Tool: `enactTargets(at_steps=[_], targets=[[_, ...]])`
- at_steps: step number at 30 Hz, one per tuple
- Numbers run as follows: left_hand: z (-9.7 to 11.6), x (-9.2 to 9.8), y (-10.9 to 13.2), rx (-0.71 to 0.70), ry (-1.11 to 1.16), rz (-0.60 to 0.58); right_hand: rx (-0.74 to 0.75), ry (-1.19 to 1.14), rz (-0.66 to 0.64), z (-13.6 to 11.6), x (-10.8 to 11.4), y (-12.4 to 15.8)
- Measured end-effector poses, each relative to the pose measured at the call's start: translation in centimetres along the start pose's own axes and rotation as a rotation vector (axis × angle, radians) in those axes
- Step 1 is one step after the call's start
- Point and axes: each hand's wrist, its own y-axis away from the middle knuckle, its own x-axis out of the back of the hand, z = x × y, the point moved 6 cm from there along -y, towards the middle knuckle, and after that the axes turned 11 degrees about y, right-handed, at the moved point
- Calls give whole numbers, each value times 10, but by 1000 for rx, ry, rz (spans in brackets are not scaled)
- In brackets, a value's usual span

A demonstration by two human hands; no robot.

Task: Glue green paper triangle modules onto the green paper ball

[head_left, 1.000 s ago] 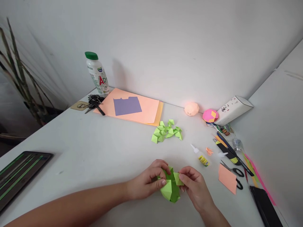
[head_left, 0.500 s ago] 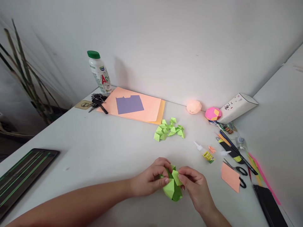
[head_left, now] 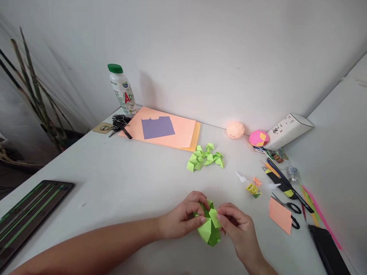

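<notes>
Low in the middle of the head view is a partly hollow, faceted shape of folded green paper (head_left: pixel 205 230). My left hand (head_left: pixel 187 214) is closed around its left side, thumb on the near face and fingers over the far rim. On the right, my right hand (head_left: pixel 237 225) pinches a small folded green paper piece (head_left: pixel 214 218) between thumb and fingers, at the shape's upper right edge. Whether that piece is joined to the shape I cannot tell. Farther back lies a loose pile of folded green paper pieces (head_left: pixel 197 159).
Behind are peach sheets (head_left: pixel 183 133) with a purple sheet (head_left: pixel 157 128), keys (head_left: pixel 120 123) and a bottle (head_left: pixel 123 91). To the right lie a glue bottle (head_left: pixel 252 189), scissors (head_left: pixel 293 208), a utility knife (head_left: pixel 279 182) and two paper balls (head_left: pixel 235 130). A tablet (head_left: pixel 31 217) sits left.
Both hands keep their grip on the green paper. The right hand and the small piece have shifted very slightly; the whole view has moved a little.
</notes>
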Motion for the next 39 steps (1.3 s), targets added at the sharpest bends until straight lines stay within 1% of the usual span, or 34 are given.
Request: enactTargets(at_steps=[11, 18, 31, 39], targets=[[-1, -1, -1, 0, -8, 5, 57, 57, 30, -8, 0, 2], [1, 0, -1, 7, -34, 0, 57, 66, 50, -11, 1, 4], [0, 0, 0, 10, -10, 6, 47, 78, 66, -9, 1, 5], [2, 0, -1, 1, -37, 4, 53, 65, 44, -7, 1, 4]])
